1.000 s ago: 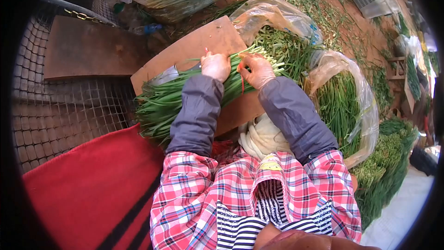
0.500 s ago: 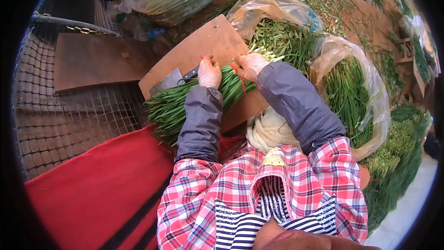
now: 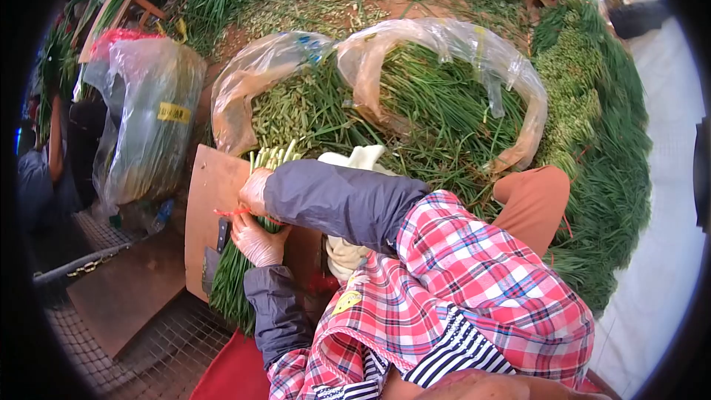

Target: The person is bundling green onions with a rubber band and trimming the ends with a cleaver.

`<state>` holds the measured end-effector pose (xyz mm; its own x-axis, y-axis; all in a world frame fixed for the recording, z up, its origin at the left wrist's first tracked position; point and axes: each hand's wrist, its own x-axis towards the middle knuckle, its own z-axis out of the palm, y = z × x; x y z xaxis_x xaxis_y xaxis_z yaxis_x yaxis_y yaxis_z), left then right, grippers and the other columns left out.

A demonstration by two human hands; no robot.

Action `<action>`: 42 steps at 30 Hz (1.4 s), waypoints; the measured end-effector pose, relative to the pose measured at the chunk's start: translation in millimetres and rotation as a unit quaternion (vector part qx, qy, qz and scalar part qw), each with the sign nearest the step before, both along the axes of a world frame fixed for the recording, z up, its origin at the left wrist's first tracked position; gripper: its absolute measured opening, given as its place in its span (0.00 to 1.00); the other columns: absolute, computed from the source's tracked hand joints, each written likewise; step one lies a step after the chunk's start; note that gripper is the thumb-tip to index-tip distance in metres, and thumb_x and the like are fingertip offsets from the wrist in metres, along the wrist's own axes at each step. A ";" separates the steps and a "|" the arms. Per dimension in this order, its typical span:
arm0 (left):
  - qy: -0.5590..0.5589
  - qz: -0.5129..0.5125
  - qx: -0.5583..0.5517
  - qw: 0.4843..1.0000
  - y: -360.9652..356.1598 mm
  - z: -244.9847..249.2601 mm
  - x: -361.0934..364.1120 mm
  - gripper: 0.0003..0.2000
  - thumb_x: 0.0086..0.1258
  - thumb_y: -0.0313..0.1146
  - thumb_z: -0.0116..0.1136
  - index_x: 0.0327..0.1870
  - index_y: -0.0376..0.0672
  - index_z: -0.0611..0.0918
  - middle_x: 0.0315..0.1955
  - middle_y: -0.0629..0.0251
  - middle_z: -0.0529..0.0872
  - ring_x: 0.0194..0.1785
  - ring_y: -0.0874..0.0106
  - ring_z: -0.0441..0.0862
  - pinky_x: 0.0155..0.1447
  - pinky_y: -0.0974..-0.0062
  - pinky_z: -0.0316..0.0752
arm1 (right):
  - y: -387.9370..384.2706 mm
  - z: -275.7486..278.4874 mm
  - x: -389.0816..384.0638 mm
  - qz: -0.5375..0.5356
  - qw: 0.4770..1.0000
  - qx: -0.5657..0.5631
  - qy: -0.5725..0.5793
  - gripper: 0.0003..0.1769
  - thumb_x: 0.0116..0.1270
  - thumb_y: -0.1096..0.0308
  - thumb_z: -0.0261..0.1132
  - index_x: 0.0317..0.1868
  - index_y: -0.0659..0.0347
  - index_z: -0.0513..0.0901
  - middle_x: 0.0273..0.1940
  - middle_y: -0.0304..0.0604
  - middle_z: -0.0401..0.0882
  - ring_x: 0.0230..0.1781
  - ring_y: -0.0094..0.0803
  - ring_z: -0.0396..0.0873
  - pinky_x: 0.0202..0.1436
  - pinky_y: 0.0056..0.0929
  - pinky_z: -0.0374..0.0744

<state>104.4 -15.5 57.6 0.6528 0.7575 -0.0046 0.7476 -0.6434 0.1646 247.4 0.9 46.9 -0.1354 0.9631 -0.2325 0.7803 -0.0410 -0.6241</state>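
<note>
A bunch of long green chives (image 3: 235,281) lies across the brown board (image 3: 204,185), pale cut ends pointing up and away. A thin red tie (image 3: 226,212) goes round it. My right hand (image 3: 255,191), in a clear glove, closes at the tie over the upper part of the bunch. Just below, my gloved left hand (image 3: 257,241) has its fingers bent in at the same tie, meeting the right. What the fingertips pinch is partly hidden. A knife (image 3: 222,235) with a dark handle lies on the board to the left of my left hand.
Ahead stand open plastic bags, one with trimmings (image 3: 285,115), another with loose chives (image 3: 444,96). A filled clear bag (image 3: 152,130) is at left, near another person's arm (image 3: 55,137). Chives are heaped (image 3: 615,155) at right. A brown panel (image 3: 122,292) lies on mesh.
My hands have come together at the red tie, where they were apart holding its ends. The view has swung to the right, showing more of the bags and heap.
</note>
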 end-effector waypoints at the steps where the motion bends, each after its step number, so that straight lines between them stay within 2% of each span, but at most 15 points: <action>1: -0.010 -0.004 0.033 0.999 0.3 -5.8 -0.6 0.53 0.26 0.48 0.76 0.60 0.35 0.63 0.56 0.46 0.69 0.59 0.50 0.67 0.60 0.55 0.62 | -1.2 3.7 2.7 0.002 1.000 0.011 0.000 0.16 0.49 0.55 0.62 0.34 0.55 0.84 0.29 0.48 0.82 0.34 0.43 0.82 0.40 0.40 0.78; 6: -0.031 0.010 0.041 0.999 18.2 -6.4 -3.5 0.51 0.28 0.40 0.76 0.62 0.38 0.62 0.55 0.48 0.70 0.56 0.52 0.69 0.58 0.55 0.63 | -75.7 45.5 98.9 -0.162 0.970 0.105 0.150 0.26 0.47 0.62 0.70 0.50 0.53 0.78 0.46 0.50 0.78 0.48 0.42 0.77 0.53 0.34 0.75; 10: -0.039 0.026 0.050 0.998 37.1 -6.6 -2.0 0.52 0.29 0.40 0.76 0.63 0.38 0.61 0.55 0.47 0.70 0.57 0.52 0.69 0.58 0.55 0.63 | -167.6 -26.1 197.3 -0.410 0.910 0.040 -0.053 0.28 0.46 0.61 0.70 0.52 0.52 0.77 0.44 0.51 0.78 0.46 0.43 0.77 0.53 0.35 0.75; 11: -0.031 0.023 0.067 0.997 33.7 -6.6 -2.2 0.51 0.30 0.40 0.75 0.63 0.38 0.61 0.55 0.47 0.70 0.56 0.52 0.69 0.58 0.55 0.63 | -203.3 -55.2 219.6 -0.426 0.888 0.083 -0.152 0.37 0.44 0.56 0.72 0.57 0.55 0.71 0.50 0.52 0.75 0.51 0.44 0.75 0.54 0.35 0.74; 13: -0.013 0.015 0.109 0.994 25.0 -4.2 2.5 0.51 0.31 0.40 0.75 0.63 0.38 0.61 0.55 0.47 0.70 0.56 0.51 0.70 0.58 0.55 0.63 | -231.5 -82.9 250.5 -0.425 0.853 -0.148 -0.265 0.60 0.42 0.45 0.72 0.70 0.53 0.47 0.68 0.51 0.52 0.68 0.49 0.53 0.67 0.45 0.59; 15: -0.001 0.013 0.122 0.992 20.7 -6.2 0.8 0.52 0.32 0.41 0.75 0.64 0.38 0.60 0.56 0.48 0.69 0.58 0.51 0.68 0.58 0.54 0.63 | -232.5 -87.2 265.5 -0.430 0.837 -0.238 -0.240 0.70 0.39 0.37 0.72 0.71 0.51 0.32 0.72 0.50 0.40 0.71 0.50 0.44 0.71 0.48 0.46; 17: 0.009 0.014 0.119 0.993 22.2 -4.9 3.1 0.52 0.32 0.42 0.74 0.64 0.38 0.59 0.57 0.48 0.68 0.59 0.51 0.67 0.59 0.54 0.62 | -221.4 -83.5 281.1 -0.430 0.816 -0.282 -0.265 0.72 0.38 0.36 0.72 0.71 0.50 0.30 0.72 0.49 0.39 0.72 0.49 0.43 0.71 0.49 0.47; 23: -0.005 0.003 0.104 0.995 29.3 -6.4 3.2 0.52 0.31 0.42 0.74 0.64 0.38 0.59 0.59 0.46 0.66 0.60 0.51 0.66 0.60 0.53 0.61 | -208.4 -107.3 290.3 -0.392 0.803 -0.361 -0.267 0.71 0.41 0.35 0.70 0.71 0.50 0.29 0.64 0.53 0.62 0.65 0.46 0.61 0.68 0.50 0.51; 24: -0.008 -0.002 0.110 0.994 30.2 -8.1 -1.1 0.52 0.31 0.42 0.74 0.64 0.38 0.59 0.59 0.46 0.67 0.60 0.51 0.66 0.60 0.53 0.61 | -209.6 -112.3 284.0 -0.401 0.797 -0.349 -0.287 0.67 0.44 0.38 0.69 0.71 0.51 0.31 0.56 0.50 0.72 0.58 0.42 0.69 0.67 0.49 0.53; 27: 0.000 -0.010 0.130 0.991 29.1 -8.8 -3.6 0.52 0.31 0.42 0.73 0.64 0.38 0.59 0.58 0.46 0.67 0.59 0.50 0.66 0.60 0.54 0.61 | -229.3 -89.8 289.8 -0.400 0.809 -0.313 -0.296 0.62 0.48 0.40 0.67 0.72 0.57 0.37 0.55 0.48 0.74 0.56 0.40 0.71 0.67 0.50 0.53; 28: 0.006 -0.002 0.122 0.992 28.1 -7.7 -3.2 0.52 0.31 0.43 0.73 0.63 0.38 0.59 0.58 0.45 0.67 0.59 0.50 0.66 0.60 0.54 0.62 | -241.8 -70.4 288.2 -0.441 0.822 -0.240 -0.270 0.58 0.45 0.50 0.73 0.70 0.62 0.48 0.54 0.48 0.74 0.55 0.38 0.72 0.66 0.44 0.58; 30: -0.004 -0.004 0.124 0.992 29.6 -5.2 6.0 0.51 0.31 0.43 0.73 0.63 0.38 0.60 0.58 0.45 0.67 0.59 0.50 0.66 0.60 0.54 0.62 | -288.8 -72.9 325.4 -0.529 0.845 -0.044 0.058 0.56 0.41 0.57 0.77 0.67 0.64 0.55 0.53 0.48 0.74 0.55 0.37 0.72 0.64 0.39 0.62; 32: -0.010 -0.010 0.146 0.989 31.2 -11.2 -1.0 0.52 0.30 0.43 0.74 0.63 0.38 0.60 0.57 0.46 0.68 0.59 0.50 0.67 0.60 0.54 0.62 | -309.1 -45.8 322.5 -0.590 0.735 0.040 0.333 0.51 0.33 0.68 0.81 0.60 0.68 0.65 0.53 0.47 0.74 0.53 0.36 0.72 0.59 0.30 0.69; 35: -0.011 -0.007 0.121 0.993 34.3 -9.6 -3.5 0.53 0.28 0.42 0.76 0.63 0.38 0.60 0.57 0.46 0.68 0.59 0.49 0.67 0.61 0.54 0.62 | -343.2 -72.7 341.0 -0.584 0.776 -0.038 0.235 0.48 0.36 0.68 0.80 0.60 0.68 0.66 0.51 0.47 0.76 0.51 0.36 0.74 0.58 0.30 0.70; 42: 0.082 0.025 0.091 0.992 15.3 12.4 -0.5 0.62 0.25 0.46 0.78 0.68 0.41 0.53 0.65 0.50 0.58 0.68 0.54 0.56 0.64 0.49 0.57 | -400.5 33.1 327.1 -0.634 0.638 0.170 0.403 0.31 0.40 0.73 0.77 0.48 0.66 0.75 0.40 0.43 0.80 0.36 0.34 0.81 0.41 0.34 0.82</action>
